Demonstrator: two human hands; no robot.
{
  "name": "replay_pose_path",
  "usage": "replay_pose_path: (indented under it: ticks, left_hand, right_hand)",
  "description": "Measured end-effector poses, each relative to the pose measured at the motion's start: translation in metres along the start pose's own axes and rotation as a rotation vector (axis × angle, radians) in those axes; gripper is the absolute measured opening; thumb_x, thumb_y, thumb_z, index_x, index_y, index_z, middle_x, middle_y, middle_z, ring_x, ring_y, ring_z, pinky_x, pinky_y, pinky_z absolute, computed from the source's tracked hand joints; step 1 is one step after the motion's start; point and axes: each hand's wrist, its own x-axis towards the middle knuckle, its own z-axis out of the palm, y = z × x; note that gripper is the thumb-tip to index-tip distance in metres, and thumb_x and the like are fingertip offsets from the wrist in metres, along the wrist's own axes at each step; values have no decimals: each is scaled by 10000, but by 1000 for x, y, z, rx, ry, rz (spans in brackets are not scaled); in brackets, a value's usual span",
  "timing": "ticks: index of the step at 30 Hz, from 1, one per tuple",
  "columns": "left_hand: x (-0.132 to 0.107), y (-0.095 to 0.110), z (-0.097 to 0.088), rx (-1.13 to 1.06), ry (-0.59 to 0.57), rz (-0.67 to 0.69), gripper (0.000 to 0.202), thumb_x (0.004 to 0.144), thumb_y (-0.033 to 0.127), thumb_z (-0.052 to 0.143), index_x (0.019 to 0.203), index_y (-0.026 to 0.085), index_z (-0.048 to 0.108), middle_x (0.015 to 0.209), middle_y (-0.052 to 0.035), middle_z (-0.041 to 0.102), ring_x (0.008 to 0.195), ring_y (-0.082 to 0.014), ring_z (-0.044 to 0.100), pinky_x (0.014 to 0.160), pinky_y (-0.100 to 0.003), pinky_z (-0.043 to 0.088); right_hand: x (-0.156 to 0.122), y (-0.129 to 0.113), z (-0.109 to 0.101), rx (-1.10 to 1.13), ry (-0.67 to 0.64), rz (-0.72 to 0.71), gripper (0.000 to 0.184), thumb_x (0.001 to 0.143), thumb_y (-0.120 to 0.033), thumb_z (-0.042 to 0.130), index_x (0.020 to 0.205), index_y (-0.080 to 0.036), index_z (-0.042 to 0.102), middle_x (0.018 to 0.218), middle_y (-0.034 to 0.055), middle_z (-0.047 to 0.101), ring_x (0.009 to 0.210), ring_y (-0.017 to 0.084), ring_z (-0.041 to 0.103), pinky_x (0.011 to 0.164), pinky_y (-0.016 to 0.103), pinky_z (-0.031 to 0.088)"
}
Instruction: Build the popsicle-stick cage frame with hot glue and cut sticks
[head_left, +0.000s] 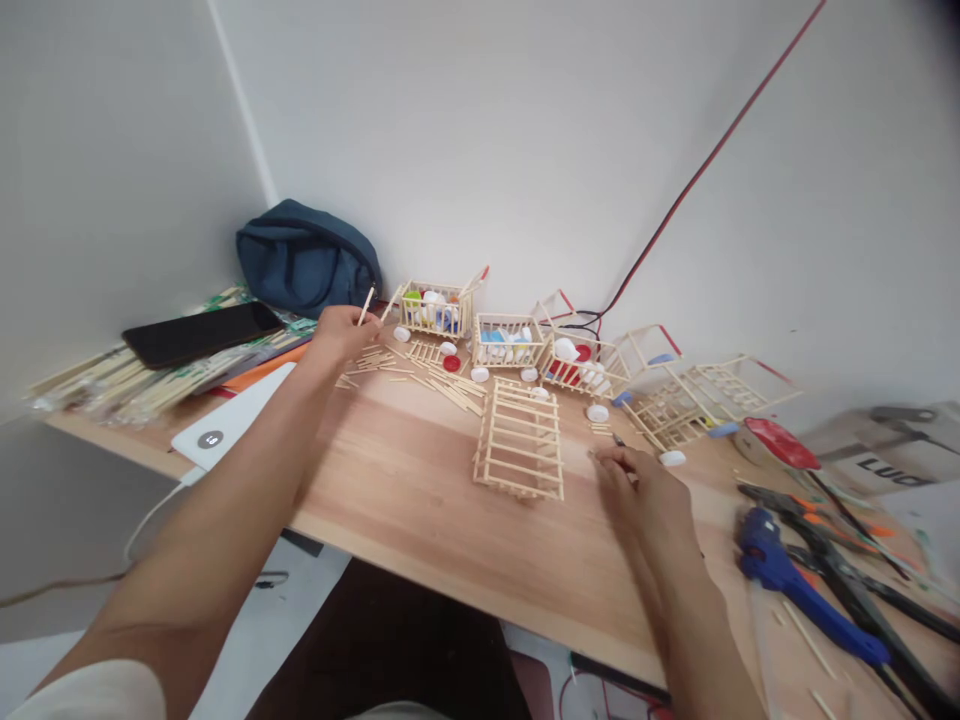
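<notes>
My left hand (346,330) is closed on a thin wooden stick (367,304) that points upward, beside a spread of loose cut sticks (450,388). My right hand (643,488) rests low over the table with its fingers pinched. A small dark tip (618,440) shows at those fingers, but what they hold I cannot make out. Between the hands lies a slatted stick frame (519,440), shaped like an open basket. Behind it stand small stick-built carts, among them one with colourful items (433,312) and one with blue and white items (505,342).
A blue hot glue gun (806,590) and pliers (795,510) lie at the right. On the left are a phone (201,333), packs of sticks (161,382), a white power bank (232,425) and a blue pouch (307,258). A red-black cable (679,200) runs down the wall.
</notes>
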Motion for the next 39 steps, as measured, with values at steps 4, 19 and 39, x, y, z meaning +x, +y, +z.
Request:
replay_pose_path:
  ticks: [4,19,39]
  left_hand:
    - [-46,7,-11,-210,-143,20,123,696,226,690,691,127,619,597,4,557,437,-46,312,452,-200,212]
    - [-195,32,46,-186,-446,297,260,816,371,625,695,156,542,603,59,432,578,-85,366,528,-209,283]
    - [-199,18,52,-635,-1220,-155,339,783,433,681,877,107,666,660,24,417,564,-77,287,519,-223,173]
  right_hand:
    - [0,-4,-8,14,44,-28,410,849,-511,448,765,-186,683,877,112,717,862,268,631,777,372,430]
    - [-37,-146,-11,345,67,-100,261,833,-459,615,827,-199,602,673,-22,628,585,126,535,582,244,377]
    - [-56,-96,-12,602,-215,-184,372,990,-361,369,650,-213,409,604,-50,411,579,106,411,578,233,318]
